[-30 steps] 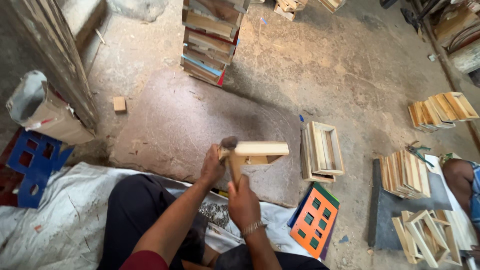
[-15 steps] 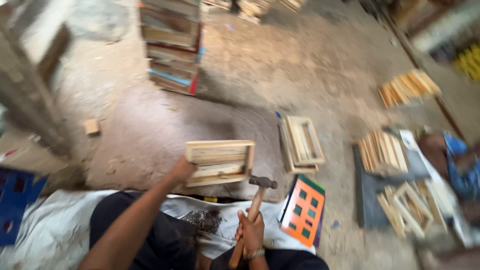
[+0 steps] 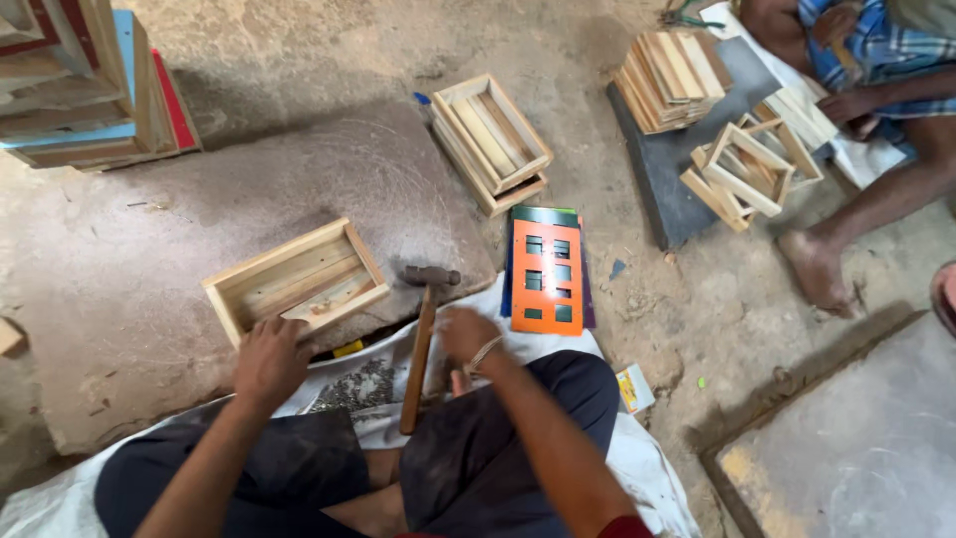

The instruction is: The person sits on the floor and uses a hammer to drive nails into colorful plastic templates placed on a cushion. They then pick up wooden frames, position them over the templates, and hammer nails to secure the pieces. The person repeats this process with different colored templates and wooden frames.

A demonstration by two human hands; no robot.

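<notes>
left hand (image 3: 269, 359) – fingers curled on wooden tray (image 3: 296, 278) edge | right hand (image 3: 466, 334) – beside hammer (image 3: 422, 334), grip unclear | step: nailing tray – next needs firm hammer grip

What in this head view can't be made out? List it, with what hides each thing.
- Right hand: its fingers are blurred; contact with the hammer cannot be told.
- Left hand: fingertips at the near wall of the wooden box; the grip is unclear.
- Small pile of nails on the cloth: too small to be sure of.
- Stack of painted boards: cut by the top-left edge.
- Co-worker: cut by the top-right edge.
</notes>
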